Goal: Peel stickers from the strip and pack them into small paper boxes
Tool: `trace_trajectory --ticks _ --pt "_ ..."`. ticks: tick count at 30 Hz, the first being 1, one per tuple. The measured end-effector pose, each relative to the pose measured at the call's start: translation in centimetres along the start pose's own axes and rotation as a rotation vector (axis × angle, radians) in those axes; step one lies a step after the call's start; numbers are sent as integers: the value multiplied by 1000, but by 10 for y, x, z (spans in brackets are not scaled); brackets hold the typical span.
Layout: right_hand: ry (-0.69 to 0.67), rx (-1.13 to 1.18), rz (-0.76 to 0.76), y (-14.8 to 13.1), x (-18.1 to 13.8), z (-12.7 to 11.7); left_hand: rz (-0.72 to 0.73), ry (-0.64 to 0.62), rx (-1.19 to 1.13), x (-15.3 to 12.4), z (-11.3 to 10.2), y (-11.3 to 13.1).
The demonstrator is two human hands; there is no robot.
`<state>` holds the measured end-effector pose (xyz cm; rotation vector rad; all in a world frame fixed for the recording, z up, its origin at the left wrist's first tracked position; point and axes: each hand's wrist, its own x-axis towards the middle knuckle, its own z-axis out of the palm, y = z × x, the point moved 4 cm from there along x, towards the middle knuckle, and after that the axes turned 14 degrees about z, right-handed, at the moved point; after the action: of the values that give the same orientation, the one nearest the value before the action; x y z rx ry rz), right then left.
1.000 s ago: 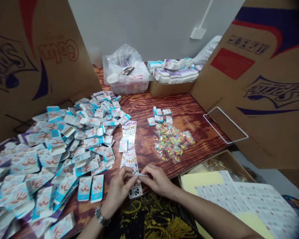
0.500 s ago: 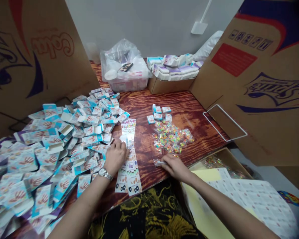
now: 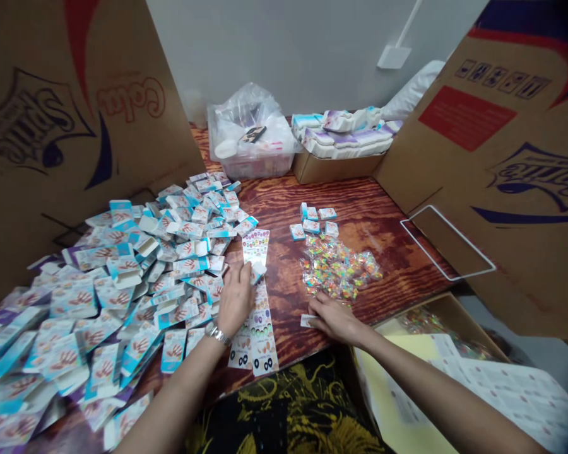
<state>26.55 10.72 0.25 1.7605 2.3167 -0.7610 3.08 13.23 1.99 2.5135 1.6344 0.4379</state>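
L hand [image 3: 235, 301] moved up, now over sticker strips [image 3: 264, 353], fingertips pinching small white-blue box [image 3: 258, 271]; in earlier view hand lay flat, no box lifted. R hand [image 3: 335, 318] low at white slip [image 3: 307, 321] on wood table [image 3: 397, 252], fingers touching it, press or pinch can't tell; clear wrap seen earlier not seen now. Shiny colored packets [image 3: 339, 272] just past R hand. Big box heap [image 3: 123, 296] left of strips. Few boxes [image 3: 313, 221] past packets. Plastic tub [image 3: 250, 148] at back
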Motion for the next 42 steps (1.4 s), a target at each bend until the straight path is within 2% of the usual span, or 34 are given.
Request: trace_trajectory --ticks 3,6,8,12,15,17,22,27,29,31,35,37,42 --pt "17 193 -54 -6 -7 -13 6 122 -227 -21 -4 -3" --pt "126 386 -54 -18 -7 -40 46 137 -363 -37 -10 2" --pt "199 412 -127 -34 -5 -59 107 129 -427 -44 -15 9" --pt "362 231 -389 -70 -4 -76 156 101 -513 -50 -23 23" --pt "525 -84 -557 -86 -6 -69 153 85 -524 -53 -26 27" --pt "588 -277 -654 -92 -9 -61 152 62 -521 -55 -28 27" --pt "630 -496 -884 -98 -18 -56 178 -19 -532 -56 -35 27" --pt "586 -473 -1032 -98 -21 -53 189 -53 -547 -54 -40 31" --pt "560 -395 -993 -98 -18 -52 188 -44 -548 -54 -40 32" --pt "507 -236 -889 -99 -13 -51 183 -24 -542 -56 -39 34" --pt "270 235 -594 -98 -3 -52 139 29 -466 -59 -37 39" --pt "195 405 -471 -98 -1 -52 137 60 -392 -61 -36 43" --pt "220 672 -266 -93 4 -43 150 107 -205 -62 -30 52"
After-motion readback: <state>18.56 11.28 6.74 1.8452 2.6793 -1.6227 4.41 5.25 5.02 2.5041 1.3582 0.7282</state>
